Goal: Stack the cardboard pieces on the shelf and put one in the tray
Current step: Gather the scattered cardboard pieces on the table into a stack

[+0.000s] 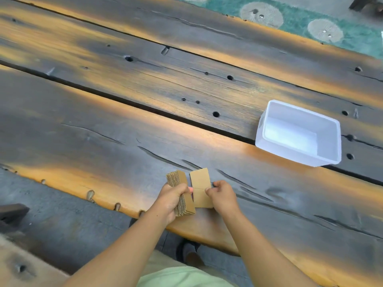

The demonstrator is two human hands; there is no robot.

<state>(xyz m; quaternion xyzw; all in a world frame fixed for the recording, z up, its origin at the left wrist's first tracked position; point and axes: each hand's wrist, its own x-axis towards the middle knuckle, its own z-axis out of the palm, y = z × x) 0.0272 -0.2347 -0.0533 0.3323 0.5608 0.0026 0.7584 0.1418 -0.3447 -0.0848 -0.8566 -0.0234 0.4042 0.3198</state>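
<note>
My left hand grips a thick stack of brown cardboard pieces, held on edge just above the near plank. Right beside the stack, my right hand pinches a single cardboard piece with a crease across its middle; the piece stands close to the stack, slightly apart from it. The white tray sits to the far right on the wooden surface, with nothing visible inside it.
Dark, weathered wooden planks with gaps, knots and holes run diagonally across the view. A green patterned rug lies beyond the far edge. Below the near edge are my legs and a shoe on grey floor.
</note>
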